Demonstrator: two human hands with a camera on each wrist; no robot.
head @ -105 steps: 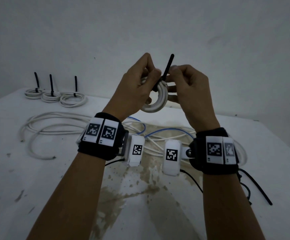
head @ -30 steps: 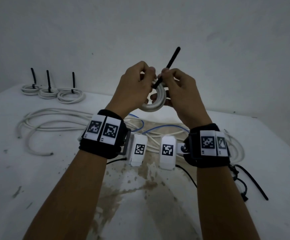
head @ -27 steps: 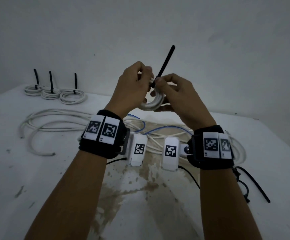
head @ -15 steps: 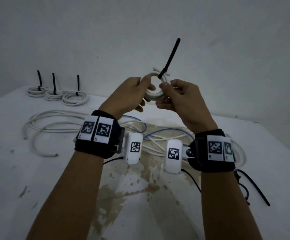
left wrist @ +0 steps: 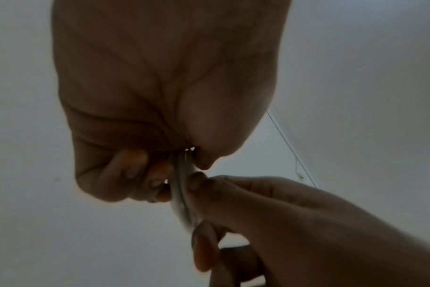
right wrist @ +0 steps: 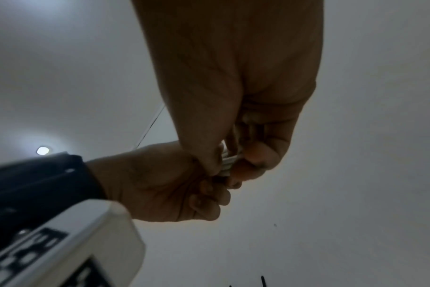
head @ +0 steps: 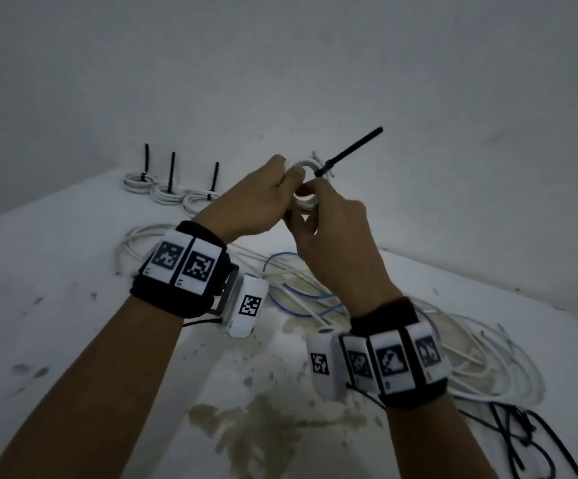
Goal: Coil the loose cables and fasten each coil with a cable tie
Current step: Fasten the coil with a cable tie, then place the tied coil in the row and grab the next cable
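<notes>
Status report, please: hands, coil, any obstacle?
Both hands grip white coil. Black tie fastened, tail sticking out. No obstacle seen.

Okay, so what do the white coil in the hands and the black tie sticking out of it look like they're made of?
White cable coil: seems plastic-jacketed cable, smooth with a faint sheen; it bends in tight rounds without kinking. Black cable tie: likely matte nylon or similar plastic; its free tail sticks out straight and stiff. The dim light leaves both open. The left hand and right hand both grip the coil.

Small white cable coil (head: 303, 183) held aloft, black tie (head: 348, 152) tail angled up-right
</notes>
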